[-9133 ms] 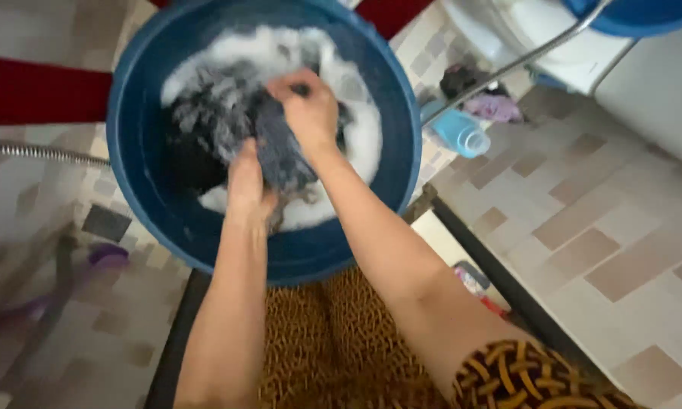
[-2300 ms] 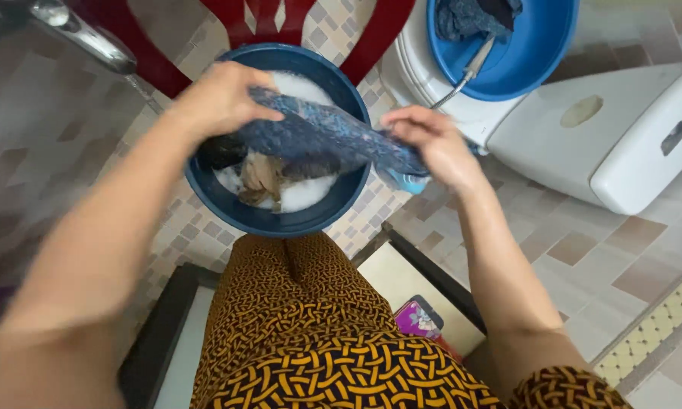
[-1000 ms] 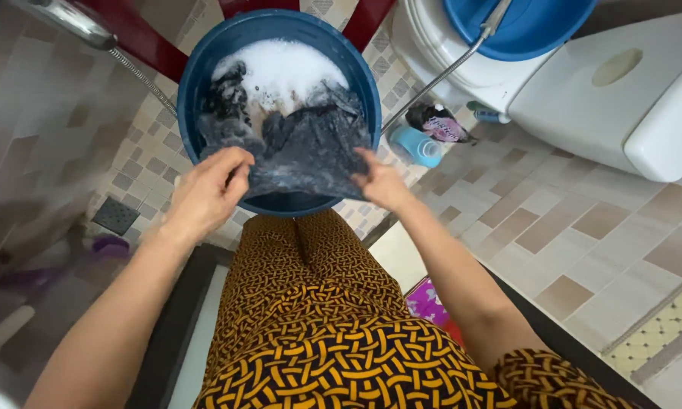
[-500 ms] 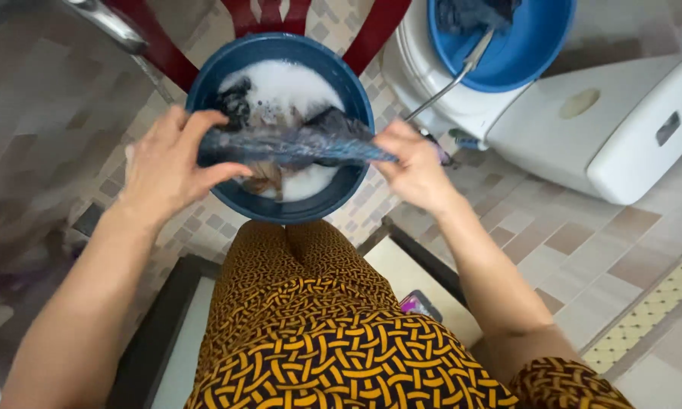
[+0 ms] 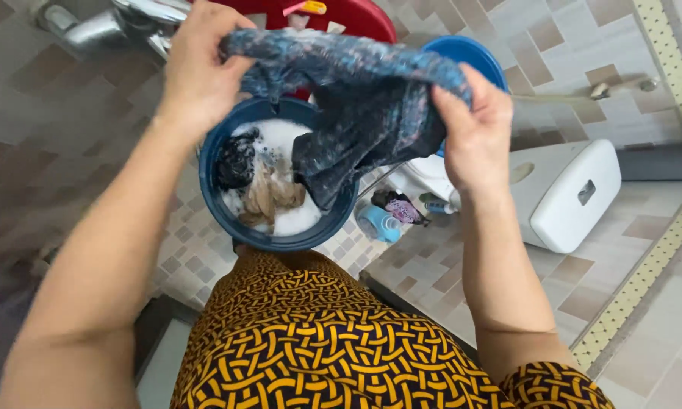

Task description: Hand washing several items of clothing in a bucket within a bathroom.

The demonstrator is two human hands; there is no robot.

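My left hand [image 5: 198, 72] and my right hand [image 5: 471, 129] hold up a wet dark blue patterned garment [image 5: 356, 106] by its top edge, stretched between them. It hangs above a dark blue basin [image 5: 212, 204] of soapy water on the tiled floor. A black cloth [image 5: 237, 160] and a tan cloth [image 5: 269, 198] lie in the foam inside the basin. The garment's lower end dangles into the basin's right side.
A second blue basin [image 5: 473, 54] sits on a white toilet [image 5: 561, 193] at the right. A red plastic chair [image 5: 348, 15] stands behind the basin, a metal tap [image 5: 106, 23] at upper left. Small bottles [image 5: 383, 222] lie on the floor. My patterned skirt [image 5: 311, 341] fills the bottom.
Both hands have lifted the garment from low over the basin to well above it, and it now hangs down spread open.
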